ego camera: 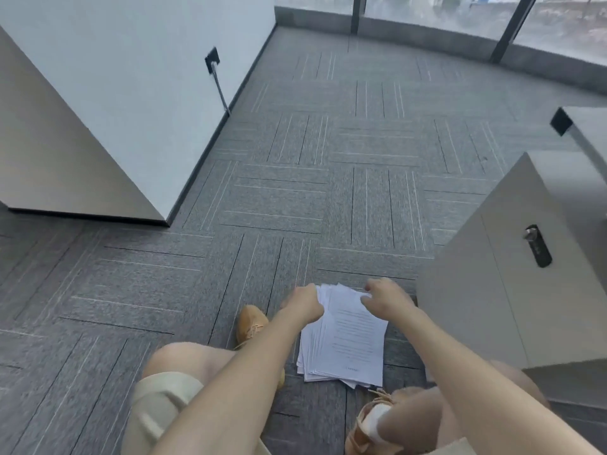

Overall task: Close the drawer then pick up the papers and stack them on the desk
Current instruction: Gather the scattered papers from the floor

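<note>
A loose pile of white printed papers [348, 339] lies fanned on the grey carpet between my feet. My left hand [303, 302] rests on the pile's far left corner, fingers curled onto the sheets. My right hand [384, 298] touches the far right corner, fingertips bent onto the top sheet. Whether either hand grips the sheets is unclear. To the right stands a grey drawer cabinet [512, 274] with a black lock handle [538, 246]; its front looks flush. A desk edge [581, 126] shows at the far right.
I am crouched, knees and tan shoes [251, 323] on either side of the pile. A white wall panel [98, 110] with a socket and cable stands to the left. Glass windows [427, 11] run along the back. Grey carpet tiles [328, 175] stretch ahead.
</note>
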`<state>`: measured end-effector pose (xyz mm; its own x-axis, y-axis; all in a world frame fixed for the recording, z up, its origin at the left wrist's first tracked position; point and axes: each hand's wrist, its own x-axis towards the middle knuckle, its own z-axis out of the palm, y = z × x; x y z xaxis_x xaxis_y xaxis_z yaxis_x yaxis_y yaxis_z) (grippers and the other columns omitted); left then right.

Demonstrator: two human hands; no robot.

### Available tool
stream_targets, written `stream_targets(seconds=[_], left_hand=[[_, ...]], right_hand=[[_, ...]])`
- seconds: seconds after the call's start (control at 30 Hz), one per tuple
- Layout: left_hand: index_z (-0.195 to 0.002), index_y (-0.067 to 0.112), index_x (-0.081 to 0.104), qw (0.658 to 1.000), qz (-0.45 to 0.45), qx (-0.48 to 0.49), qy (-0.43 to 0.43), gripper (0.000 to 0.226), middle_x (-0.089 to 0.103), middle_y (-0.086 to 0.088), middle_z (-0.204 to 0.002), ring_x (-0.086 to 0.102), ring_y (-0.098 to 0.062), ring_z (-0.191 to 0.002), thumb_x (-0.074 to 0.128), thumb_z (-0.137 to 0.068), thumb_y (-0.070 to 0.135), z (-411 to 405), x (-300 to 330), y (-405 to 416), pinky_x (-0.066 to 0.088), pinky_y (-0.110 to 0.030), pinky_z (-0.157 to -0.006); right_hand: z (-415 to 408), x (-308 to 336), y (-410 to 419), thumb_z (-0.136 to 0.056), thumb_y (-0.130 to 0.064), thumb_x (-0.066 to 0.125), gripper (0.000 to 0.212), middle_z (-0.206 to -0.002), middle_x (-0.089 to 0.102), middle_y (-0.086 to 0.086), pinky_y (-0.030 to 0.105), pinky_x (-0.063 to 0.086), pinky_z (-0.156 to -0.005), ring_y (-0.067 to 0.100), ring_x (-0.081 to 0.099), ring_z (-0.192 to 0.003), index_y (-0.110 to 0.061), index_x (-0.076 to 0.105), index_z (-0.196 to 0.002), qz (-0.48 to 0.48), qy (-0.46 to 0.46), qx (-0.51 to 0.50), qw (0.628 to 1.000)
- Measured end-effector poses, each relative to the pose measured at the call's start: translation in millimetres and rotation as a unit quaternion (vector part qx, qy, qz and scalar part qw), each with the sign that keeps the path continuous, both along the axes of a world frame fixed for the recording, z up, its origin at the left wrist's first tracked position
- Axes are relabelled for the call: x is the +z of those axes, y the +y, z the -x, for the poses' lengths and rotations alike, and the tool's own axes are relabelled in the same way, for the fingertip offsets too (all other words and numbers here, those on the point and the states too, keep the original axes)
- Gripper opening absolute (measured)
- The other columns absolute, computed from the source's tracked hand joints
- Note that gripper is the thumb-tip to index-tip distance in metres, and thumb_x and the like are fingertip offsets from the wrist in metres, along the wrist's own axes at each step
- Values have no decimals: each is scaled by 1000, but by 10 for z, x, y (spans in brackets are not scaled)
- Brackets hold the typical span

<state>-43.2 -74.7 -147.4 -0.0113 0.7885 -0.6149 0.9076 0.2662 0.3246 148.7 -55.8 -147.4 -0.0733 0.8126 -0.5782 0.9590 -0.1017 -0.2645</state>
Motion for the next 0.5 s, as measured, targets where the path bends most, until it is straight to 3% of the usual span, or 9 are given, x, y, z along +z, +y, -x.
stream_targets(seconds=[0.13, 0.27, 0.37, 0.5], left_hand=[[-121, 8, 51, 999, 39, 19, -33, 32, 59, -15, -123, 57, -34, -111, 42, -91, 14, -1, -745, 382, 47, -34, -83], [-122, 6, 49, 992, 84, 80, -47, 34, 55, -17, -124, 57, -34, -105, 45, -91, 18, -23, -1558, 606, 46, -33, -80], [-118, 6, 47, 984, 117, 126, -46, 32, 55, -17, -120, 53, -28, -91, 47, -88, 16, -13, -2085, 664, 42, -30, -70], [-126, 7, 46, 970, 146, 189, -46, 39, 57, -16, -125, 57, -32, -106, 50, -89, 19, 38, -2736, 674, 40, -30, -72]], right_hand=[[14, -804, 355, -97, -33, 46, 46, -141, 53, 11, 42, 49, -97, 31, 54, -125, -14, 53, -138, 47, 0, -7, 999], [-39, -1604, 543, -100, -33, 45, 48, -140, 55, 11, 37, 48, -80, 30, 57, -119, -13, 48, -143, 84, 10, -35, 996], [-153, -2156, 578, -99, -32, 46, 48, -140, 57, 12, 41, 53, -88, 31, 56, -123, -11, 48, -142, 112, 10, -73, 991], [-318, -2832, 511, -99, -29, 48, 47, -141, 57, 13, 42, 50, -94, 34, 55, -125, -8, 49, -140, 158, 12, -148, 976]])
